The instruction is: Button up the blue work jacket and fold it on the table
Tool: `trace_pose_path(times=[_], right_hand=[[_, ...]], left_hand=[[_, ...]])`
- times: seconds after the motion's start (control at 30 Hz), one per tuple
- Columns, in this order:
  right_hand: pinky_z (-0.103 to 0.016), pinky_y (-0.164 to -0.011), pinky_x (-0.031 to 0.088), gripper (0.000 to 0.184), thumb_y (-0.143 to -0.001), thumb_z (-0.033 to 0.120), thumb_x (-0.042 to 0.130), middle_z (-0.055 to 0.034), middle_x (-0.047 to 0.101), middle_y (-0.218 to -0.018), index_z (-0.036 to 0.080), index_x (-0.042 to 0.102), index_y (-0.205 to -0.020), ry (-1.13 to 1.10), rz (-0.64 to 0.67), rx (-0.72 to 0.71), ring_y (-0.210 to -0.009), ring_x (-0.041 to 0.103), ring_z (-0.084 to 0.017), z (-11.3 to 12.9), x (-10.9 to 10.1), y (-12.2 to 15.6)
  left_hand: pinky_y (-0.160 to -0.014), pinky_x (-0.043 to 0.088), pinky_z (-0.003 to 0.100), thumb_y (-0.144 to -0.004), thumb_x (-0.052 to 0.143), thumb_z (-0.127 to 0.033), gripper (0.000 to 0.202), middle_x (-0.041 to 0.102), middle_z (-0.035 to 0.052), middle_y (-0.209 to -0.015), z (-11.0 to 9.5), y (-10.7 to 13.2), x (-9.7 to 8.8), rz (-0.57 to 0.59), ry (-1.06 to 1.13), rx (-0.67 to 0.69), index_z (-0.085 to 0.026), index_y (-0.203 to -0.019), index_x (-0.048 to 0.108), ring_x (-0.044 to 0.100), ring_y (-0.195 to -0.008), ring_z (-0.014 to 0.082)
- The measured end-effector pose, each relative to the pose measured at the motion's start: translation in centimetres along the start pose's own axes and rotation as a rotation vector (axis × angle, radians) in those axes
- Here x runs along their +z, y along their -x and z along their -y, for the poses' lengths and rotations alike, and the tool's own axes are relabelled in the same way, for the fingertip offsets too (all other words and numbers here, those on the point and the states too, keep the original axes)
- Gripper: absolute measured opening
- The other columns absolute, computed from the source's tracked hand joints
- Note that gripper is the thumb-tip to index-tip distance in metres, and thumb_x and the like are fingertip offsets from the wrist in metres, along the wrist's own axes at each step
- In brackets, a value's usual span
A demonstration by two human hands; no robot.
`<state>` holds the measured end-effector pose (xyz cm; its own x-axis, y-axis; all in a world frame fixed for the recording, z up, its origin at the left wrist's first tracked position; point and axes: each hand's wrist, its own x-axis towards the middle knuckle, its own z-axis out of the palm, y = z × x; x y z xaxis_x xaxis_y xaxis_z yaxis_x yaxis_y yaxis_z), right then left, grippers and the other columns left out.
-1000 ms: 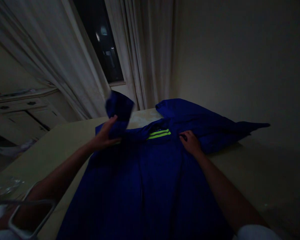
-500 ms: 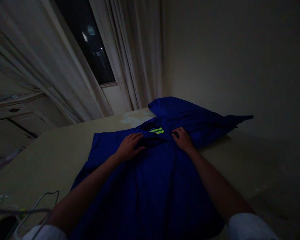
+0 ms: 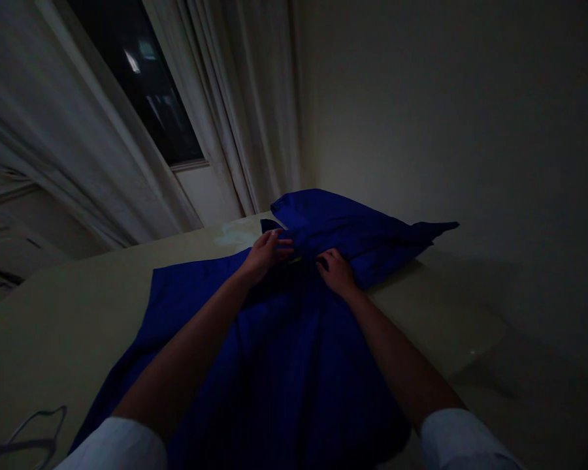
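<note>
A dark blue garment is spread over the table, its wide body toward me and a pointed part stretching to the right. My left hand is at the neck opening, its fingers curled at the collar, a flap of which stands up just beyond the hand. Part of that grip is hidden in shadow. Close by on the right, my right hand pinches the cloth between thumb and fingers. Only a sliver of the yellow-green strip inside the neck shows between the hands.
The pale table reaches out to the left, with a wire hanger at its near left corner. Behind are long curtains, a dark window and a plain wall. A cabinet stands far left.
My left hand has gone from lying on the cloth up to the collar, covering most of the yellow-green strip. My right hand stays on the same spot. The view has swung slightly right.
</note>
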<state>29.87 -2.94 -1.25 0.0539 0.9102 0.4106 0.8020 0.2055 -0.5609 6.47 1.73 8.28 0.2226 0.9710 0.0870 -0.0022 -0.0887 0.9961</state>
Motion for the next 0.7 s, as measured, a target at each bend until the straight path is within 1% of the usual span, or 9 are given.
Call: trace_pose_path(times=[0.07, 0.13, 0.2, 0.27, 0.33, 0.4, 0.53, 0.6, 0.7], right_hand=[[-0.037, -0.095, 0.053, 0.018, -0.096, 0.026, 0.061, -0.0082, 0.063, -0.115, 0.022, 0.072, -0.109, -0.042, -0.02, -0.016, -0.102, 0.066, -0.023, -0.1, 0.0, 0.1], [-0.037, -0.095, 0.053, 0.018, -0.094, 0.025, 0.06, -0.0085, 0.063, -0.113, 0.021, 0.071, -0.109, -0.081, -0.072, -0.032, -0.1, 0.065, -0.022, 0.0, -0.1, 0.0], [-0.038, -0.095, 0.054, 0.02, -0.094, 0.025, 0.059, -0.01, 0.062, -0.113, 0.019, 0.071, -0.109, -0.107, -0.172, -0.039, -0.099, 0.064, -0.023, 0.3, -0.5, -0.2], [-0.039, -0.094, 0.054, 0.023, -0.096, 0.027, 0.056, -0.0123, 0.062, -0.113, 0.018, 0.07, -0.112, -0.119, -0.313, -0.024, -0.098, 0.063, -0.024, 0.5, -1.6, -0.5], [-0.041, -0.093, 0.053, 0.026, -0.096, 0.029, 0.055, -0.0138, 0.062, -0.113, 0.017, 0.069, -0.115, -0.116, -0.464, 0.013, -0.097, 0.062, -0.025, 0.4, -3.2, -0.8], [-0.042, -0.092, 0.052, 0.029, -0.095, 0.031, 0.056, -0.0136, 0.062, -0.112, 0.016, 0.068, -0.117, -0.112, -0.593, 0.062, -0.095, 0.061, -0.025, -0.3, -5.3, -1.1], [-0.043, -0.091, 0.05, 0.038, -0.093, 0.038, 0.056, -0.0116, 0.064, -0.106, 0.016, 0.064, -0.123, -0.107, -0.773, 0.212, -0.092, 0.06, -0.025, -3.5, -9.1, -1.3], [-0.045, -0.094, 0.049, 0.042, -0.093, 0.043, 0.055, -0.0124, 0.067, -0.105, 0.016, 0.065, -0.125, -0.051, -0.757, 0.307, -0.095, 0.06, -0.027, -5.3, -9.9, -1.3], [-0.049, -0.1, 0.046, 0.05, -0.093, 0.05, 0.054, -0.0155, 0.071, -0.113, 0.017, 0.068, -0.128, 0.034, -0.61, 0.415, -0.104, 0.061, -0.031, -7.4, -9.4, -1.3]], left_hand=[[-0.084, 0.059, 0.04, -0.098, 0.055, -0.055, 0.048, 0.075, 0.0137, -0.109, 0.9, 0.5, 0.4, 0.095, -0.165, 0.052, -0.017, -0.124, 0.065, 0.074, -0.083, 0.0218], [-0.098, 0.055, 0.045, -0.098, 0.054, -0.052, 0.046, 0.074, 0.0163, -0.119, 2.4, 1.5, -0.3, 0.031, -0.507, 0.202, -0.015, -0.122, 0.069, 0.072, -0.103, 0.0276], [-0.115, 0.044, 0.05, -0.099, 0.051, -0.048, 0.049, 0.066, 0.018, -0.14, 4.2, 2.6, -1.6, -0.033, -0.865, 0.328, -0.016, -0.134, 0.066, 0.06, -0.131, 0.0327], [-0.125, 0.029, 0.053, -0.1, 0.049, -0.05, 0.058, 0.051, 0.0152, -0.159, 6.2, 3.7, -2.8, 0.012, -1.144, 0.336, -0.02, -0.149, 0.055, 0.043, -0.15, 0.034], [-0.128, 0.022, 0.054, -0.102, 0.044, -0.055, 0.064, 0.042, 0.0116, -0.166, 7.9, 4.5, -3.6, 0.108, -1.31, 0.272, -0.024, -0.158, 0.046, 0.032, -0.156, 0.033], [-0.128, 0.02, 0.054, -0.103, 0.037, -0.06, 0.068, 0.037, 0.0109, -0.168, 8.9, 5.0, -3.8, 0.154, -1.394, 0.229, -0.024, -0.162, 0.04, 0.028, -0.158, 0.0322], [-0.129, 0.017, 0.054, -0.104, 0.031, -0.062, 0.072, 0.031, 0.0114, -0.171, 9.4, 5.0, -3.5, 0.14, -1.447, 0.23, -0.023, -0.164, 0.035, 0.024, -0.16, 0.0323], [-0.129, 0.017, 0.054, -0.104, 0.031, -0.062, 0.071, 0.031, 0.0109, -0.171, 9.4, 4.8, -3.4, 0.146, -1.45, 0.231, -0.024, -0.164, 0.036, 0.024, -0.16, 0.0321], [-0.129, 0.017, 0.054, -0.104, 0.03, -0.063, 0.071, 0.033, 0.0114, -0.17, 9.4, 4.7, -3.4, 0.145, -1.444, 0.236, -0.024, -0.163, 0.039, 0.025, -0.159, 0.0325]])
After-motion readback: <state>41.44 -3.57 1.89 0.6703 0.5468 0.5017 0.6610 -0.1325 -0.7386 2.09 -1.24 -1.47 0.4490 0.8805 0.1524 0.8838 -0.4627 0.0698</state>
